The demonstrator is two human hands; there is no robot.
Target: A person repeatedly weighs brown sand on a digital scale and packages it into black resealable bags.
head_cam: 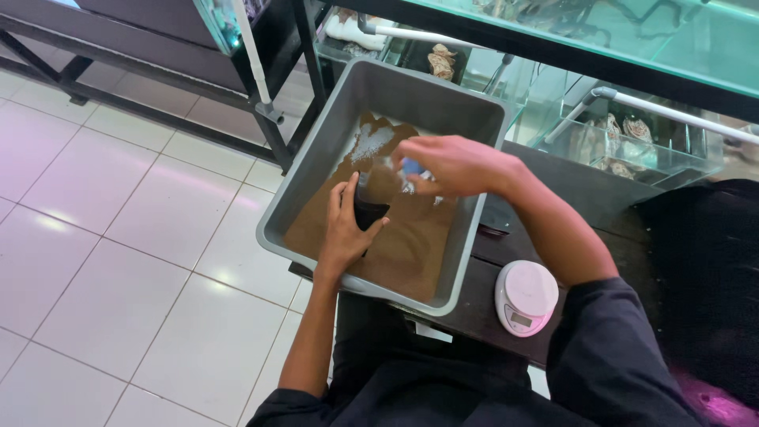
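A small dark container (pixel 368 207) is sitting inside the grey tub (pixel 316 154), down over the brown sand (pixel 411 245) that is covering most of its bottom. The left hand (pixel 345 229) is wrapping its fingers round that container, gripping it. Just above, the right hand (pixel 451 164) is pinching a small blue thing (pixel 411 167) with curled fingers. The tub is resting on a dark table (pixel 585 194), a pink round scale (pixel 526 296) lying near its corner. Glass tanks (pixel 632 134) are standing behind.
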